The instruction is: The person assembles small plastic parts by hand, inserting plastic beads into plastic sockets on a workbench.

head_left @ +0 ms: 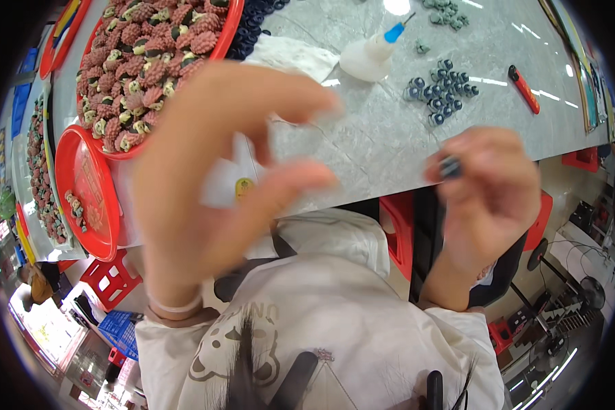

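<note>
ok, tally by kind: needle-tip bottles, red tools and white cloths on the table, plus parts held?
Bottle: 1
Red tool: 1
White cloth: 1
Dark part in right hand: 1
Total: 4

A workshop for small parts, it appears: the table [362, 147] bears a red basin [237, 31] heaped with matching pink pieces [133, 68], clustered blue pieces [447, 109] and a needle-tipped bottle [365, 61]; beside the table stand a stool [97, 275] and a crate [119, 333].
</note>
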`<state>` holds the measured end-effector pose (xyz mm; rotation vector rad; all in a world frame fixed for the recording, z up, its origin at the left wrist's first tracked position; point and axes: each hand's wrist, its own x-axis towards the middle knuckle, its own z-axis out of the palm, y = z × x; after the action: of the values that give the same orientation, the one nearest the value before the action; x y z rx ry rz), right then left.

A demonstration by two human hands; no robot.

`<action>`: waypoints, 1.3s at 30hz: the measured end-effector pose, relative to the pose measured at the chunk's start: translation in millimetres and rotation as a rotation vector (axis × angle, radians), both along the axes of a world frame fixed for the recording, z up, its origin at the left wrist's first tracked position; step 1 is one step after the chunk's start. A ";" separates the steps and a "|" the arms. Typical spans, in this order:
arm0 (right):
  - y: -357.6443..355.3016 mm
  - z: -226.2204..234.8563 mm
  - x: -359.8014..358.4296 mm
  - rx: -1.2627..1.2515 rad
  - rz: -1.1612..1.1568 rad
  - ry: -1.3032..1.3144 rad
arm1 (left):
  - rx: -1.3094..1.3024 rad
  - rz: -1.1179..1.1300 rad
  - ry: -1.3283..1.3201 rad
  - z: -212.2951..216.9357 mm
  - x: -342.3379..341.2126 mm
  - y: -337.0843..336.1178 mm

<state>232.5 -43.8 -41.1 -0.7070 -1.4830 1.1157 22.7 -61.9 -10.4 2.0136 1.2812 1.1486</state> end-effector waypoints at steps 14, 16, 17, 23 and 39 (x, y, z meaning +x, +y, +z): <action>39.9 1.1 32.2 -0.140 -0.196 -0.617 | 0.361 -0.020 1.073 3.9 -23.3 73.8; 47.2 7.8 37.3 -0.097 -0.221 -0.620 | 0.373 -0.056 1.093 4.1 -22.4 74.3; 51.8 10.7 38.0 -0.054 -0.242 -0.622 | 0.371 -0.053 1.093 4.3 -22.7 74.0; 100.1 4.2 8.0 0.245 -0.173 -0.794 | 0.315 -0.066 1.042 3.6 -21.6 75.7; 98.9 5.7 -7.7 0.401 -0.108 -1.120 | -0.094 0.203 0.170 7.2 -26.2 40.0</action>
<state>224.8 55.2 -35.3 -1.1814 -2.4543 0.2405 -3.5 -21.9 -3.2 1.9823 1.6251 0.9995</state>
